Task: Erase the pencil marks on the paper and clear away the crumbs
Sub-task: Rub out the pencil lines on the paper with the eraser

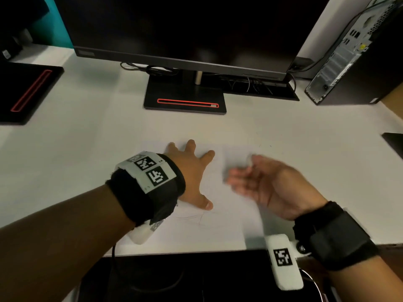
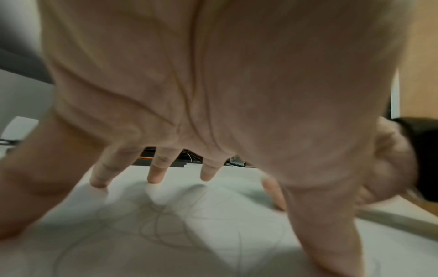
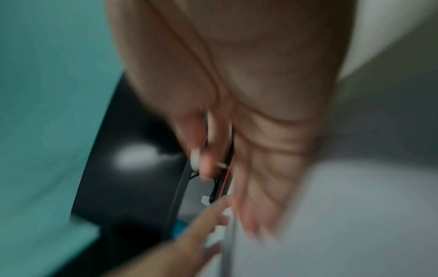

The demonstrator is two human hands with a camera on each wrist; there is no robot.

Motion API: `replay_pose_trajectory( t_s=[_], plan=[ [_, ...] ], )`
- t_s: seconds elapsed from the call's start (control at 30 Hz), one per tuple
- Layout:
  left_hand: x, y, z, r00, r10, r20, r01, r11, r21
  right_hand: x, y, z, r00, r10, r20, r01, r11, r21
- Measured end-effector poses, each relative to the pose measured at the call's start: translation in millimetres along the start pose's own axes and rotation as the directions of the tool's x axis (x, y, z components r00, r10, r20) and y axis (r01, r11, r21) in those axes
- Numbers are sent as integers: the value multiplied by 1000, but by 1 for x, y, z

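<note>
A white sheet of paper (image 1: pixel 220 225) lies on the white desk near its front edge. Faint pencil loops (image 1: pixel 196 217) show on it just below my left thumb, and again under the palm in the left wrist view as pencil loops (image 2: pixel 166 224). My left hand (image 1: pixel 194 175) presses flat on the paper (image 2: pixel 213 215) with fingers spread. My right hand (image 1: pixel 257 179) is blurred with motion just right of it, low over the sheet, palm turned leftward, fingers stretched out. A small white eraser (image 1: pixel 250 161) seems pinched at its thumb tip, also seen as the eraser (image 3: pixel 195 159).
A dark monitor on a black stand (image 1: pixel 185 94) fills the back middle. A computer tower (image 1: pixel 357 51) stands at the back right and a black pad (image 1: pixel 26 90) lies at the left. The desk's front edge (image 1: pixel 174 252) runs just below my wrists.
</note>
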State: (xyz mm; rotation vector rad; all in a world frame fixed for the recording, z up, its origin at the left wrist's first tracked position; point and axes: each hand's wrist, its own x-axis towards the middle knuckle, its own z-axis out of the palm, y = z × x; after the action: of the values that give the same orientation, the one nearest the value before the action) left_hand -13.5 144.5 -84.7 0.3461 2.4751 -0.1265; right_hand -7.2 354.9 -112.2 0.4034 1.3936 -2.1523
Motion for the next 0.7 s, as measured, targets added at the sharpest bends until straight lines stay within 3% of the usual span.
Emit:
replay_pose_trajectory(
  t_s=[0.03,0.07,0.13,0.17,0.2,0.23,0.27,0.3,0.37,0.4,0.43,0.53,0.63,0.7],
  plan=[
    [-2,1,-1,1000,3,12,-3,1000,4,-1,3,0,992,116,59,-112,991,-67],
    [-4,1,-1,1000,7,29,-7,1000,7,-1,3,0,987,152,54,-149,988,-45],
    [-7,1,1,998,9,63,-9,1000,-1,6,-5,-4,985,-9,-170,27,994,104],
    [-8,1,2,997,9,76,-8,1000,-6,9,-11,-6,938,-140,-317,171,983,72],
    [-9,0,3,997,8,83,-7,1000,-6,9,-15,-5,892,-247,-378,245,968,-55],
    [-9,-1,3,996,5,84,-5,1000,1,6,-17,-5,892,-291,-346,229,951,-209],
    [-8,-2,3,997,3,81,-4,1000,8,2,-17,-2,938,-251,-238,147,913,-381],
    [-8,-3,4,997,2,80,-2,1000,6,-4,-13,2,984,-143,-110,52,809,-586],
    [-6,-3,5,997,-2,79,3,1000,-3,-13,-4,13,992,114,48,-5,424,-906],
    [-4,-2,6,997,-5,76,5,1000,-1,-14,-2,18,983,172,69,25,251,-968],
    [-3,-2,6,997,-9,73,9,1000,2,-11,-2,22,981,176,79,54,140,-989],
    [-5,-1,6,997,-17,80,17,1000,3,6,-13,27,994,90,68,68,-2,-998],
    [-6,0,5,998,-15,65,14,1000,11,19,-25,25,1000,3,18,18,-12,-1000],
    [-6,1,5,998,-16,58,15,1000,18,19,-19,30,998,29,64,65,-35,-997]
  ],
)
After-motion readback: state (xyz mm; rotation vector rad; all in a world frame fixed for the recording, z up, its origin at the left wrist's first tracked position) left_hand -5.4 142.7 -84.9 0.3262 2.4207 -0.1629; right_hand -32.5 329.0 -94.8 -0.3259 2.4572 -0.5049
